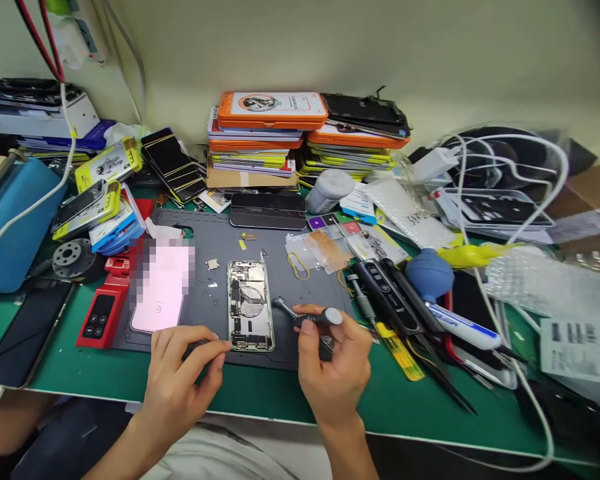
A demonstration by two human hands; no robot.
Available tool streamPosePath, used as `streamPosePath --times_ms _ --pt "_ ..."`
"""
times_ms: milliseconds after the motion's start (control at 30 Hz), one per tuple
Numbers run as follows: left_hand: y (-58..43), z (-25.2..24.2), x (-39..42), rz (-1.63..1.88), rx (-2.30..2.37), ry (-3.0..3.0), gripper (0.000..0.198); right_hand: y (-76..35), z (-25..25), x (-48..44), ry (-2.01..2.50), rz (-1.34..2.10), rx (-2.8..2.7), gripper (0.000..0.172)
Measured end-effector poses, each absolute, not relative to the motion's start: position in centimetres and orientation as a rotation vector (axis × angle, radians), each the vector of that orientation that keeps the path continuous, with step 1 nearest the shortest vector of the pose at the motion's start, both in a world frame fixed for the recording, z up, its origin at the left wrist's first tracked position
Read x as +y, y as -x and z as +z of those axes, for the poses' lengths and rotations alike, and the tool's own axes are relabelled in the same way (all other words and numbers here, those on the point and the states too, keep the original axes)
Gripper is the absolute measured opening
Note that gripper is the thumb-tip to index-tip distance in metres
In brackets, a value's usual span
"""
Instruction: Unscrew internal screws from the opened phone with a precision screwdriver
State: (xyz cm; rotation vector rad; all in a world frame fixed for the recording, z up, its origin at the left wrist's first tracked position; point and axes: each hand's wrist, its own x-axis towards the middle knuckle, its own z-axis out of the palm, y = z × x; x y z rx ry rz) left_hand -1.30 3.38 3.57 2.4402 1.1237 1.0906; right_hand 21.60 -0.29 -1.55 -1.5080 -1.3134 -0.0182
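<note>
An opened phone body (250, 303) lies on the dark grey work mat (300, 270), its inner boards and a round coil facing up. My left hand (183, 377) is at its lower left corner, index fingertip touching the frame, fingers partly bent and apart. In my right hand (336, 363) is a small screwdriver (320, 316) with a dark handle and grey end cap. Its shaft points left, and its tip is just beside the phone's right edge. Left of the phone body lies a lit phone screen (159, 300), partly pixelated. Tiny loose parts (213, 265) lie between them.
A red device with buttons (99, 315) and a dark phone (27, 337) are at left. Stacked boxes (273, 110) and a dark phone screen (267, 211) are behind. Rightward lie a yellow-handled tool (399, 350), tweezers (447, 380), a blue air blower (429, 275) and white cables (540, 427).
</note>
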Motion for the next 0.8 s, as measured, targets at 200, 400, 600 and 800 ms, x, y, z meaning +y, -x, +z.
streamPosePath --times_ms 200,400,600,800 --pt "2.9 6.6 5.0 1.146 1.474 -2.547 0.026 -22.1 -2.0 -0.5 1.570 -0.103 -1.231 0.034" --pt "2.5 7.4 9.7 0.709 1.575 -2.831 0.010 -21.8 -0.5 -0.1 1.620 0.047 -1.056 0.031" --pt "0.2 6.3 14.0 0.461 1.502 -2.945 0.016 -21.7 -0.3 -0.3 1.628 0.151 -0.972 0.037" --pt "-0.8 6.0 15.7 0.263 1.458 -2.966 0.022 -21.5 0.0 -0.4 1.585 0.142 -0.977 0.033"
